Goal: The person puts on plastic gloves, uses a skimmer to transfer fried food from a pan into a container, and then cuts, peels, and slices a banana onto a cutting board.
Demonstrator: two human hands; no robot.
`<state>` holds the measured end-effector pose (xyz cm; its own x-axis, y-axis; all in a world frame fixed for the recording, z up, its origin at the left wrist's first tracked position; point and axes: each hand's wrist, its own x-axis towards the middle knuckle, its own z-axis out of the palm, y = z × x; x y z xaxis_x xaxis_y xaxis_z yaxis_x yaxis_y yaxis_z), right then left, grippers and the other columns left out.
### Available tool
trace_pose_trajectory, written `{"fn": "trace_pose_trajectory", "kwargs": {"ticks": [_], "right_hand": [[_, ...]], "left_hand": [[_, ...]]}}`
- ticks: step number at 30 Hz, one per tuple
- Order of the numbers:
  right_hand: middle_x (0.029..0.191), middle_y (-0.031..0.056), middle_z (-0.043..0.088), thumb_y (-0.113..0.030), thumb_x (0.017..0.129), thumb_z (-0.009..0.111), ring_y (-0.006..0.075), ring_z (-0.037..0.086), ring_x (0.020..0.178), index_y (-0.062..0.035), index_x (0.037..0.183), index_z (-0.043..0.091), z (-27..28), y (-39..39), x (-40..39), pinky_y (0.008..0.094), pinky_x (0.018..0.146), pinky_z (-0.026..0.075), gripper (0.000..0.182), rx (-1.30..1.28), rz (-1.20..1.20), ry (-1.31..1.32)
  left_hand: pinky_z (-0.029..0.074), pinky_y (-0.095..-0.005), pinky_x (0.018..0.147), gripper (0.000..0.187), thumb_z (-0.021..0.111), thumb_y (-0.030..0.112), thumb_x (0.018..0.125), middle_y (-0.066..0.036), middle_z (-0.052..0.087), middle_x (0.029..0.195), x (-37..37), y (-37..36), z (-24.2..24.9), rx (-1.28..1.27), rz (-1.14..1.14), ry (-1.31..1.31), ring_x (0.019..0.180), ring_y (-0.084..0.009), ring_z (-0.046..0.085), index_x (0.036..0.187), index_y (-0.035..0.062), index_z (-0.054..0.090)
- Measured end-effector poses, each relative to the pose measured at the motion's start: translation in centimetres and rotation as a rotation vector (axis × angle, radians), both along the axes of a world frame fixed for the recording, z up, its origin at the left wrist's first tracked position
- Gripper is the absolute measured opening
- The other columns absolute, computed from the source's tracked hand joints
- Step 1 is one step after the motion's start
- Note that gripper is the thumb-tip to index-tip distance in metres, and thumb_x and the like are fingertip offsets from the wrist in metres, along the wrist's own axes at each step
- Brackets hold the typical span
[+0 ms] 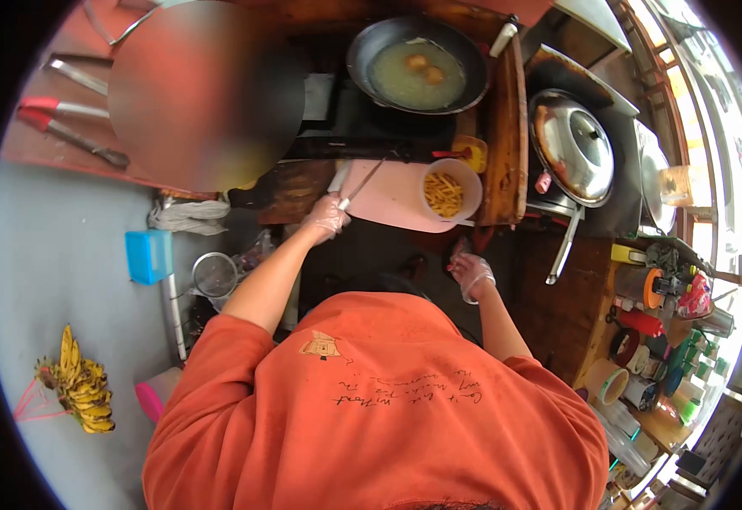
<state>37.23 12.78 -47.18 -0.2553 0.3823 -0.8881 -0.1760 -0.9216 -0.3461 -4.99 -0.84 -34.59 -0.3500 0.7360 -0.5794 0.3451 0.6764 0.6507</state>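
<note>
My left hand [328, 216], in a clear plastic glove, is closed around the handle of a knife [365, 184]. The blade points up and away over the left part of a pink cutting board [388, 206]. On the board's right side stands a whitish tub [475, 192] holding yellow strips [443, 195] that look like cut fries. Lower down, in front of the counter, my right hand [473, 276] hangs apart from the board, also gloved. Its fingers look loosely extended, with nothing clearly held.
Behind the board, a black wok [361, 64] holds oil and two brown pieces [424, 69]. A lidded pan [573, 146] sits at right, its handle jutting toward me. Tongs [73, 109] lie upper left beside a blurred area. Bananas [82, 387] hang lower left; jars and tools crowd the right shelf.
</note>
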Motion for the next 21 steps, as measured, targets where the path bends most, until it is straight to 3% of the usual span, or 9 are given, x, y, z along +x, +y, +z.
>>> {"fn": "trace_pose_trajectory", "kwargs": {"ticks": [2,4,6,11,12,16,18,19,21], "right_hand": [[0.099,0.0044,0.069,-0.023,0.099,0.061,0.0175,0.058,0.079,-0.0144,0.111,0.064,1.6,-1.4,-5.1,0.0362,0.074,0.052,0.015,0.015,0.167,0.110],[0.104,0.0031,0.069,-0.023,0.094,0.067,0.0165,0.058,0.083,-0.0127,0.114,0.066,3.8,-2.7,-10.7,0.0372,0.077,0.052,0.022,0.073,0.406,-0.019],[0.109,0.0034,0.069,-0.025,0.093,0.068,0.0171,0.059,0.088,-0.0111,0.119,0.064,9.2,-4.7,-16.7,0.0384,0.081,0.051,0.030,0.176,0.693,0.125],[0.132,0.0069,0.059,-0.035,0.082,0.074,0.0217,0.058,0.112,-0.0048,0.143,0.050,23.0,-14.5,-32.4,0.0390,0.101,0.044,0.072,0.323,1.243,0.890],[0.122,0.0060,0.062,-0.033,0.080,0.074,0.0199,0.058,0.109,-0.0027,0.139,0.053,26.8,-17.0,-35.4,0.0371,0.100,0.044,0.070,0.303,1.340,1.122],[0.102,0.0066,0.068,-0.028,0.076,0.074,0.0187,0.064,0.098,-0.0010,0.124,0.065,31.3,-24.6,-43.4,0.0363,0.086,0.049,0.055,0.478,1.624,1.021],[0.092,0.0145,0.071,-0.028,0.079,0.073,0.0237,0.069,0.088,0.0018,0.107,0.071,32.5,-27.2,-47.9,0.0413,0.078,0.053,0.041,1.365,1.865,0.669],[0.089,0.0216,0.072,-0.030,0.083,0.072,0.0308,0.071,0.083,0.0045,0.095,0.072,34.2,-29.6,-49.4,0.0456,0.075,0.054,0.036,1.541,1.735,0.692],[0.100,0.0229,0.072,-0.033,0.086,0.072,0.0383,0.070,0.095,0.0028,0.108,0.069,39.4,-33.9,-51.7,0.0452,0.085,0.054,0.042,1.777,1.593,0.780]], "left_hand": [[0.045,-0.0211,0.053,0.026,0.058,0.005,0.085,-0.002,0.064,0.079,-0.5,-4.4,3.2,0.177,0.353,-0.664,0.055,-0.0060,0.054,0.110,0.0052,0.066],[0.042,-0.0203,0.052,0.030,0.065,0.025,0.099,0.000,0.065,0.077,-1.4,-9.0,6.4,0.170,0.435,-0.799,0.057,-0.0051,0.054,0.119,0.0036,0.067],[0.042,-0.0214,0.052,0.046,0.061,0.043,0.103,-0.001,0.065,0.077,-1.3,-13.3,10.9,0.262,0.340,-0.681,0.057,-0.0059,0.054,0.122,0.0015,0.067],[0.046,-0.0268,0.051,0.050,0.048,0.046,0.108,-0.007,0.069,0.081,-1.7,-22.8,17.6,0.403,0.295,-0.399,0.056,-0.0092,0.055,0.132,0.0041,0.060],[0.048,-0.0269,0.053,0.049,0.047,0.044,0.109,-0.007,0.069,0.084,-1.6,-24.4,20.4,0.411,0.358,-0.391,0.056,-0.0092,0.055,0.136,0.0044,0.057],[0.049,-0.0254,0.056,0.045,0.051,0.034,0.108,-0.004,0.066,0.085,-1.7,-32.0,25.9,0.572,0.573,-0.164,0.060,-0.0087,0.056,0.139,0.0017,0.053],[0.048,-0.0249,0.057,0.037,0.052,0.028,0.108,-0.003,0.066,0.085,-0.9,-36.0,28.6,0.739,0.679,0.079,0.061,-0.0074,0.056,0.131,-0.0005,0.058],[0.048,-0.0247,0.057,0.032,0.053,0.026,0.107,-0.003,0.065,0.084,-0.4,-37.8,30.2,0.749,0.754,0.198,0.062,-0.0068,0.055,0.124,-0.0006,0.060],[0.048,-0.0242,0.059,0.025,0.055,0.023,0.106,-0.001,0.064,0.081,1.5,-40.9,33.9,0.730,0.952,0.408,0.065,-0.0056,0.055,0.111,0.0001,0.065]]}}
